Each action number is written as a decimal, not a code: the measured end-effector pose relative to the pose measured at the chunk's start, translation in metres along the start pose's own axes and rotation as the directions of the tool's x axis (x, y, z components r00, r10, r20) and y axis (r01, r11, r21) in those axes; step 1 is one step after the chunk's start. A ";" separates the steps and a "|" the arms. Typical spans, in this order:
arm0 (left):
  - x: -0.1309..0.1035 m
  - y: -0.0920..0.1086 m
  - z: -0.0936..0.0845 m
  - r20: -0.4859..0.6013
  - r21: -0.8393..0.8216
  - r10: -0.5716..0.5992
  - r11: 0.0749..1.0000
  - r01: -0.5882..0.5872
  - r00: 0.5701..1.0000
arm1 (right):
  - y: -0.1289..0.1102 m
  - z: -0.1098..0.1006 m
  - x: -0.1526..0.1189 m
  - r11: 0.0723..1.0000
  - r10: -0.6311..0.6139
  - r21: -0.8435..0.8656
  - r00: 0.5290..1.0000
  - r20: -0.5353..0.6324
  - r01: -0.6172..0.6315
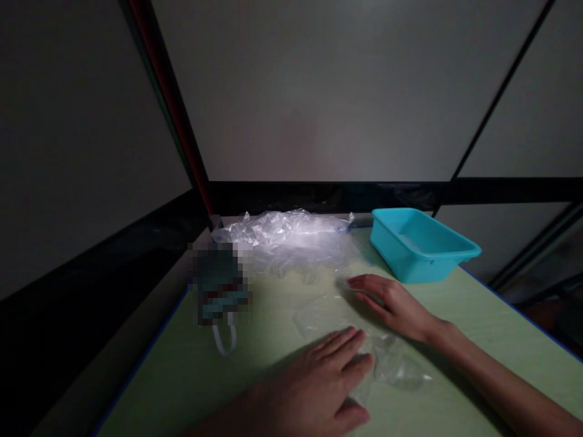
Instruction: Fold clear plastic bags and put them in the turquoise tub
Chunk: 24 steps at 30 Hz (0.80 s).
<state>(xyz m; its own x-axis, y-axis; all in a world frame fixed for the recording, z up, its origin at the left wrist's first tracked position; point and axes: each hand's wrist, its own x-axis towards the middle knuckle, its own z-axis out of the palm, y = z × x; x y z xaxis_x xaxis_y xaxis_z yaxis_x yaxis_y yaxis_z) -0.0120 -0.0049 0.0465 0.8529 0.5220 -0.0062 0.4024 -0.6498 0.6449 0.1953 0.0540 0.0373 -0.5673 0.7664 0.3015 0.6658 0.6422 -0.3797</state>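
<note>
Saw a thin, transparent, wrinkled plastic sheet [401,367] on the pale-green, blue-edged worktop [173,376], partly beneath the left hand [314,376], spread palm-down with thumb apart. Saw the right hand [394,303] farther forward, with fingers loosely bent; could not tell whether gripping film. Noticed beyond a crumpled heap of shiny, clear plastic [282,229], between a turquoise, rectangular plastic tub [401,261] on the right and a blurred, dark-green item [221,276] with a white loop [219,343] on the left.

Bench [264,315] open between blurred item [221,282] and left hand [323,382]; bare right of right hand [396,303] too. Plastic heap [286,233] blocks far side, tub [396,254] far right.
</note>
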 end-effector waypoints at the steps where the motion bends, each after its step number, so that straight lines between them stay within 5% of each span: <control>1: 0.000 0.002 -0.001 -0.008 -0.010 0.039 0.999 -0.039 0.999 | -0.004 0.000 0.000 1.000 -0.005 0.026 1.000 -0.005 0.005; 5: 0.006 -0.009 0.001 -0.321 -0.067 -0.005 0.998 -0.017 0.947 | -0.009 0.003 -0.001 0.999 -0.021 0.044 1.000 0.006 0.021; 7: 0.011 -0.024 0.002 -0.535 -0.148 -0.114 0.988 0.039 0.837 | -0.008 0.007 0.000 1.000 0.010 0.000 1.000 0.004 -0.010; 10: 0.018 -0.050 0.000 -0.695 -0.321 -0.326 0.938 0.129 0.641 | -0.004 0.011 0.001 0.987 0.116 -0.108 0.992 -0.045 -0.120; 12: 0.021 -0.062 -0.003 -0.709 -0.351 -0.367 0.924 0.150 0.602 | -0.002 0.014 0.001 0.964 0.175 -0.191 0.982 -0.070 -0.185; 18: 0.018 -0.062 -0.003 -0.700 -0.249 -0.269 0.960 0.127 0.661 | -0.001 0.022 0.002 0.947 0.193 -0.243 0.977 -0.093 -0.210; 24: 0.007 -0.053 0.005 -0.457 0.323 -0.057 0.919 0.225 0.888 | -0.016 0.029 -0.003 0.984 0.009 -0.177 1.000 0.017 -0.006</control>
<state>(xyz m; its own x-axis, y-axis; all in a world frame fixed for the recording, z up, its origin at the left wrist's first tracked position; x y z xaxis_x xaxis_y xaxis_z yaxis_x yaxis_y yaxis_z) -0.0255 0.0303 0.0080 0.5822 0.7528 0.3073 0.6695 -0.6583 0.3442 0.1720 0.0414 0.0169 -0.5692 0.7720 0.2827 0.7446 0.6299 -0.2210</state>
